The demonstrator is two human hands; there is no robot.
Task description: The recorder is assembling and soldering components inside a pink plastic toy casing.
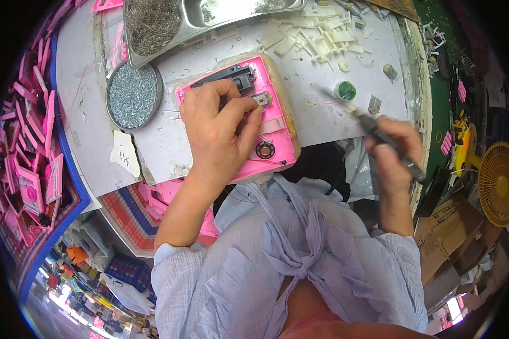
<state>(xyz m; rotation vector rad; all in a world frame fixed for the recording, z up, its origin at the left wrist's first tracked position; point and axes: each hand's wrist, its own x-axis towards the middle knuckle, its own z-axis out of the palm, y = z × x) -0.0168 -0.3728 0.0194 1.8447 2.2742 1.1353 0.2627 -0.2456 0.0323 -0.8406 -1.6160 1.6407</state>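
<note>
A pink plastic case (285, 141) lies open on a cloth-wrapped pad near the table's front edge. Inside it are a black plastic mechanism (240, 78), a small silver metal part (262, 99) and a round speaker (265, 149). My left hand (218, 121) rests over the case's left half, its thumb and fingers pinched together beside the silver part; whatever they hold is hidden. To the right, my right hand (398, 150) grips a black-handled, pen-like tool (387, 138). Its slim tip is smeared by motion and points up-left, passing near a small green-topped pot (345, 91).
A round dish of small screws (134, 93) stands left of the case. Behind is a metal tray (192, 34) of small metal parts. White plastic pieces (328, 37) are heaped at the far right. Pink casings (34, 164) fill a blue-edged bin on the left. A yellow fan (496, 183) stands right.
</note>
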